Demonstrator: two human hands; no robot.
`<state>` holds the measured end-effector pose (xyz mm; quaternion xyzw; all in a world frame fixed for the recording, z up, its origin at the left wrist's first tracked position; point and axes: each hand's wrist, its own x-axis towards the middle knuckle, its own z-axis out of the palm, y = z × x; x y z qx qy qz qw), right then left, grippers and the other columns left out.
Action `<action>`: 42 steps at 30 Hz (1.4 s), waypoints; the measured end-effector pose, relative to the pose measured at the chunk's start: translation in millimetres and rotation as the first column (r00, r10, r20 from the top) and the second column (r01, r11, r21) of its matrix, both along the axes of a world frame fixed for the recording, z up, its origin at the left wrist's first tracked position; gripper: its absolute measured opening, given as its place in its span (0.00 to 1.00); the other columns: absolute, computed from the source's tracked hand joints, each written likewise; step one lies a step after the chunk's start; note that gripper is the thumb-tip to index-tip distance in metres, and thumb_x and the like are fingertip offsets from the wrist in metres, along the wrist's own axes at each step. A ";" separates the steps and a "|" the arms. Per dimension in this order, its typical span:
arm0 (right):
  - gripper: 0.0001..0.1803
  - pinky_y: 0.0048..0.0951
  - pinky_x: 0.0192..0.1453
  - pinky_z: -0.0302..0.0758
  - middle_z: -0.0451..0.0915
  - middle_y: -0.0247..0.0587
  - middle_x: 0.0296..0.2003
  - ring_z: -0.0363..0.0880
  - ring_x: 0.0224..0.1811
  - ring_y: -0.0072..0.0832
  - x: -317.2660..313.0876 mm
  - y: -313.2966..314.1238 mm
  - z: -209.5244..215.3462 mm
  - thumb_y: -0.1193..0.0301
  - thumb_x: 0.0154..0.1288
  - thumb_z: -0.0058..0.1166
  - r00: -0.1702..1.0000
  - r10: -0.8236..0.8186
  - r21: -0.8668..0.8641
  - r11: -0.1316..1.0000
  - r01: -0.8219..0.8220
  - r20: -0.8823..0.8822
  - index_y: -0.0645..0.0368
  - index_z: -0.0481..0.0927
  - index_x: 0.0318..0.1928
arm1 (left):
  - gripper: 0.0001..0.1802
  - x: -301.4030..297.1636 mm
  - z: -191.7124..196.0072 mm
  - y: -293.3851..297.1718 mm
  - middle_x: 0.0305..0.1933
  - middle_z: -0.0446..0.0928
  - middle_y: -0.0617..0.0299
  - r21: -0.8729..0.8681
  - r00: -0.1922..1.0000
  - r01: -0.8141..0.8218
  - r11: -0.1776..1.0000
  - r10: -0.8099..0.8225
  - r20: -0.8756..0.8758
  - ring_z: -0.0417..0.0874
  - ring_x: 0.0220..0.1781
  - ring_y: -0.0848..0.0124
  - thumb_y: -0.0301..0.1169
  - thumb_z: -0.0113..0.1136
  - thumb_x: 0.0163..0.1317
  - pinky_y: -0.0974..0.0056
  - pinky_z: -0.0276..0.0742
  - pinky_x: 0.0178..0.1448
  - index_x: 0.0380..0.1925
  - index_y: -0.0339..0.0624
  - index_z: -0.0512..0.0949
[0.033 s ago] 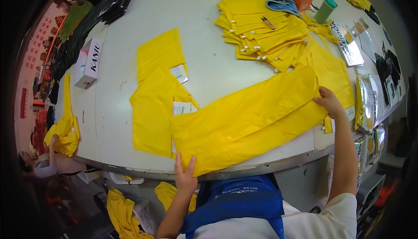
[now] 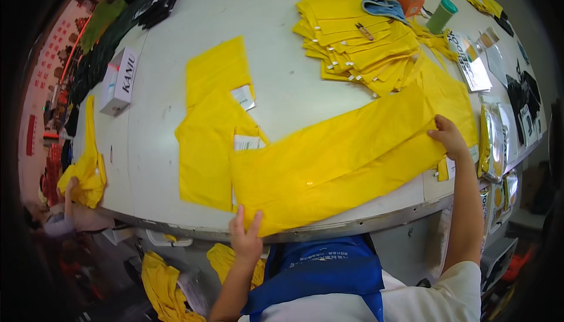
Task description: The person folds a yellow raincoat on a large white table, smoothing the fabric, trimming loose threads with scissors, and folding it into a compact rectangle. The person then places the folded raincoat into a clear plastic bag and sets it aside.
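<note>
In the head view, a long folded yellow cloth (image 2: 335,166) lies slantwise across the near side of the white table (image 2: 158,46). The right hand (image 2: 450,138) pinches its right end; the left hand (image 2: 247,241) touches its near left corner, digits spread, though whether they grip I cannot tell.
</note>
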<state>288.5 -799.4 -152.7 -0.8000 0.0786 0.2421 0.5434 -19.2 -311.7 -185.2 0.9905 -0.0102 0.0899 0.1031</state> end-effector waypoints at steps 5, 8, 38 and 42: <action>0.22 0.28 0.49 0.73 0.78 0.42 0.44 0.76 0.43 0.30 0.2 -14.0 -25.5 0.80 0.55 0.53 0.999 -0.004 -0.295 0.956 -0.008 -0.040 0.67 0.72 0.52 | 0.31 17.9 32.9 -7.0 0.63 0.62 0.48 -0.107 0.934 0.116 0.988 -0.145 -0.325 0.66 0.53 0.47 0.33 0.62 0.51 0.49 0.64 0.61 0.58 0.48 0.70; 0.21 0.31 0.51 0.73 0.78 0.43 0.46 0.76 0.45 0.32 -0.7 -8.0 -5.4 0.78 0.57 0.50 0.976 -0.129 0.052 0.989 0.140 -0.173 0.68 0.72 0.53 | 0.32 29.1 31.3 30.6 0.61 0.65 0.46 -0.367 0.965 0.003 0.930 -0.099 -0.243 0.66 0.56 0.50 0.34 0.60 0.53 0.51 0.62 0.64 0.60 0.44 0.67; 0.16 0.47 0.46 0.72 0.78 0.60 0.40 0.76 0.42 0.56 29.3 39.5 -23.4 0.63 0.67 0.48 0.977 0.103 -0.824 0.558 0.098 0.187 0.59 0.67 0.48 | 0.35 108.9 -35.5 -9.3 0.74 0.45 0.51 -0.033 0.959 0.118 0.992 -0.123 -0.256 0.39 0.73 0.38 0.64 0.50 0.54 0.30 0.27 0.68 0.63 0.73 0.65; 0.38 0.48 0.71 0.47 0.58 0.54 0.65 0.51 0.70 0.51 -17.3 99.7 -6.0 0.66 0.53 0.62 0.634 0.441 -0.667 0.727 0.162 0.635 0.49 0.62 0.64 | 0.35 107.8 -41.3 -9.6 0.74 0.45 0.51 -0.007 0.961 0.094 0.996 -0.093 -0.259 0.39 0.73 0.38 0.65 0.51 0.53 0.28 0.27 0.66 0.62 0.72 0.66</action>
